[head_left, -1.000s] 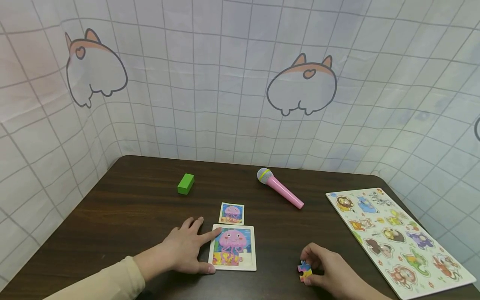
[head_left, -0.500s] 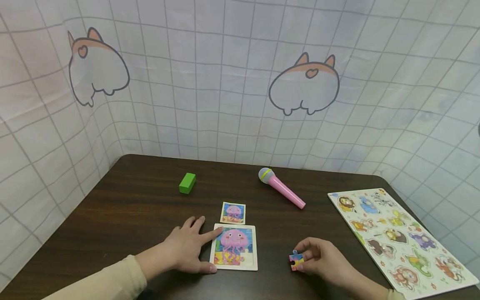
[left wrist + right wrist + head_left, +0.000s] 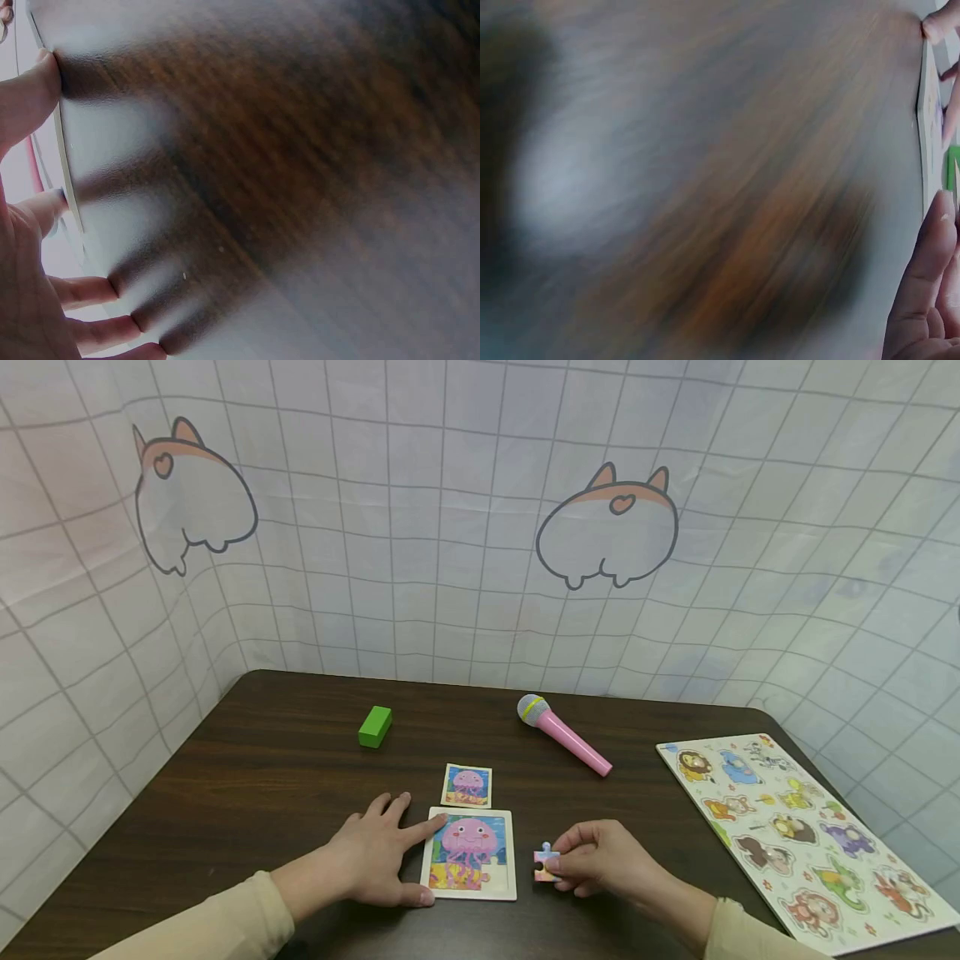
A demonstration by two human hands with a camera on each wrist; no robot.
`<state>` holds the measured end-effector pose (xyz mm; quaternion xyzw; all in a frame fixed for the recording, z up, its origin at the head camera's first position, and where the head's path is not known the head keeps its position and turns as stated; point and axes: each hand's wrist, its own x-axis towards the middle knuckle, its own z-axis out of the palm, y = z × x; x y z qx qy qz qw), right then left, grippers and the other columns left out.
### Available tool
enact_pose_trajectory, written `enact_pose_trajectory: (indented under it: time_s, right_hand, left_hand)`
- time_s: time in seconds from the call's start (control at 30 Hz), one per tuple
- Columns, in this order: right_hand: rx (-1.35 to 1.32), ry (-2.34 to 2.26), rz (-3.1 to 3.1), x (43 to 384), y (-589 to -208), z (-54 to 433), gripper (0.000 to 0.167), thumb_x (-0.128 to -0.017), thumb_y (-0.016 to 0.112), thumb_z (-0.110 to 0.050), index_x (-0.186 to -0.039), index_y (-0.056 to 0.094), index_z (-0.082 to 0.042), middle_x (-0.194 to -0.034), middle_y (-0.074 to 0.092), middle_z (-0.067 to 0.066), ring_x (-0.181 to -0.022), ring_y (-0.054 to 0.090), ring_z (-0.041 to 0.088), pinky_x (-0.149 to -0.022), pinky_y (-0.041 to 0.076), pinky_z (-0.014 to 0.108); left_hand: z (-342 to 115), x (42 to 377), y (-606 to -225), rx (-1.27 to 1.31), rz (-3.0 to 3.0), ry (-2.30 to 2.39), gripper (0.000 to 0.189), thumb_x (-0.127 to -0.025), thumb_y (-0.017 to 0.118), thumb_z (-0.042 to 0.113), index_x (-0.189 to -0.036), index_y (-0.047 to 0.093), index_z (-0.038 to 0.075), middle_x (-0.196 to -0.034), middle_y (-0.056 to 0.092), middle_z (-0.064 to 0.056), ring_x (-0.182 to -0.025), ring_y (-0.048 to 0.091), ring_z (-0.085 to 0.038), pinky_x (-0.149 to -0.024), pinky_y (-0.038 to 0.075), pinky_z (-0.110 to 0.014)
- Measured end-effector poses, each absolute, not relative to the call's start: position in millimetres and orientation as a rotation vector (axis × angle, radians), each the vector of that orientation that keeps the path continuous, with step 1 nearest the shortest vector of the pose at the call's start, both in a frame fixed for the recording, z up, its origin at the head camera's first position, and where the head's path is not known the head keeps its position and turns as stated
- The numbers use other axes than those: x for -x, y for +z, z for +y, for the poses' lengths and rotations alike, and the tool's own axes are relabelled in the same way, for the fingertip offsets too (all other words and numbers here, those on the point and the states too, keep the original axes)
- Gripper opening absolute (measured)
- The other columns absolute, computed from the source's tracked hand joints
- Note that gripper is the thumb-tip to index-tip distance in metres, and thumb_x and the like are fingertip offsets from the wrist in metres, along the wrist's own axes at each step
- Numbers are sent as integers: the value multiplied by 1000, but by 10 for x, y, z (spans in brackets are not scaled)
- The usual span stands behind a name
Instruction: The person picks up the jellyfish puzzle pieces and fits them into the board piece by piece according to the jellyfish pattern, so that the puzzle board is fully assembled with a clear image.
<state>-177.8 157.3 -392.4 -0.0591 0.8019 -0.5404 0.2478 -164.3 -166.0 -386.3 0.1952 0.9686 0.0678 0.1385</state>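
A jellyfish jigsaw puzzle in a white frame (image 3: 512, 860) lies flat on the dark wooden table. Its lower right corner shows bare backing. My left hand (image 3: 378, 856) is spread at the frame's left side, the index fingertip on the top left corner and the thumb at the bottom left; the other fingertips rest on the wood, as the left wrist view also shows. Just right of the frame, my right hand (image 3: 600, 860) pinches a puzzle piece (image 3: 545, 865) in pink, blue and yellow between thumb and fingers. In the right wrist view, the right thumb (image 3: 930, 262) shows but the piece is hidden.
A small jellyfish picture card (image 3: 467, 787) touches the area behind the frame. Farther back lie a green block (image 3: 375, 727) and a pink toy microphone (image 3: 564, 735). An animal puzzle board (image 3: 806, 843) covers the table's right side. A grid-patterned curtain (image 3: 420, 527) surrounds the table.
My right hand has carried the puzzle piece leftward, from near the animal board to close beside the frame. My left hand has stayed at the frame's left edge.
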Motion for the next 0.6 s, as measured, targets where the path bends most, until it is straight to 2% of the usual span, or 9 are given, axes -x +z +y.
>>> enact_pose_trajectory:
  time_s: [0.6]
  right_hand:
    - [229, -1428, 2137, 1795, -3902, 1042, 14, -90, 78, -9, -89, 71, 3, -69, 74, 4, -58, 68, 6, -52, 53, 19]
  left_hand:
    - [-1660, 1638, -3869, -565, 2813, 187, 92, -79, 72, 73, -157, 41, 34, -160, 36, -24, -145, 37, -49, -102, 43, -68]
